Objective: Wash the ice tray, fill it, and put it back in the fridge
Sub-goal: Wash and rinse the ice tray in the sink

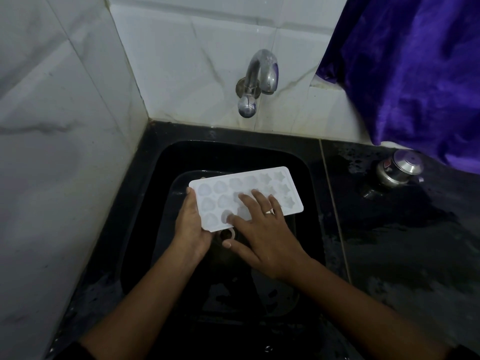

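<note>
Two bare forearms in view, entering from the lower edge of the frame. No sleeves over either forearm from wrist to near the elbow. Hint of dark fabric at the lower left corner, by the left elbow, and again at the lower right edge; too dim to confirm as clothing. Left hand (191, 224): no ring, band or watch seen on the visible parts. Right hand (262, 237): one ring (269, 211), pale metal, worn on a finger near the knuckle, with a raised top. No watch or bracelet at the right wrist. Fingernails short, unpainted where visible. No gloves on either hand.
</note>
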Demonstrator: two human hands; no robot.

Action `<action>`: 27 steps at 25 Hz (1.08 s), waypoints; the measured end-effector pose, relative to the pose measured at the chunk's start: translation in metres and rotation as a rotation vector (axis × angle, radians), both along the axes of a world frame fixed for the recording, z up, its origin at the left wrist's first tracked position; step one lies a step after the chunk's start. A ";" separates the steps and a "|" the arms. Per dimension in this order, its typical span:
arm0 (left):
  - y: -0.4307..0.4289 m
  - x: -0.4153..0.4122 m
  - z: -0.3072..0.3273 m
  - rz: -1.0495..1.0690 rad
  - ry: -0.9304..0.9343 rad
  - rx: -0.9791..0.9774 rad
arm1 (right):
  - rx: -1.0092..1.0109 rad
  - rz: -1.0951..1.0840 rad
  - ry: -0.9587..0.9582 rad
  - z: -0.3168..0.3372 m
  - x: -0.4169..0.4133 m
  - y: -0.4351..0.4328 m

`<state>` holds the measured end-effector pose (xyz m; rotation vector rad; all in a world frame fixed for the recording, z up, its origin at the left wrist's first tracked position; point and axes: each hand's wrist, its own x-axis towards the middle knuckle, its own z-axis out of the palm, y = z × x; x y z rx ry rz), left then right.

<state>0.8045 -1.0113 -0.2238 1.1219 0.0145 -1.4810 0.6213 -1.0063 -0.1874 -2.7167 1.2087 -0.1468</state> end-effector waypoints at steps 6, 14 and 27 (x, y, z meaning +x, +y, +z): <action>0.000 -0.009 0.008 -0.048 0.050 0.022 | 0.007 -0.044 -0.039 0.001 0.016 0.003; -0.001 -0.008 0.008 -0.027 0.034 0.036 | 0.026 -0.069 -0.044 0.000 0.016 0.006; 0.005 -0.003 0.002 -0.026 0.026 0.038 | 0.069 -0.034 -0.064 0.013 0.004 0.003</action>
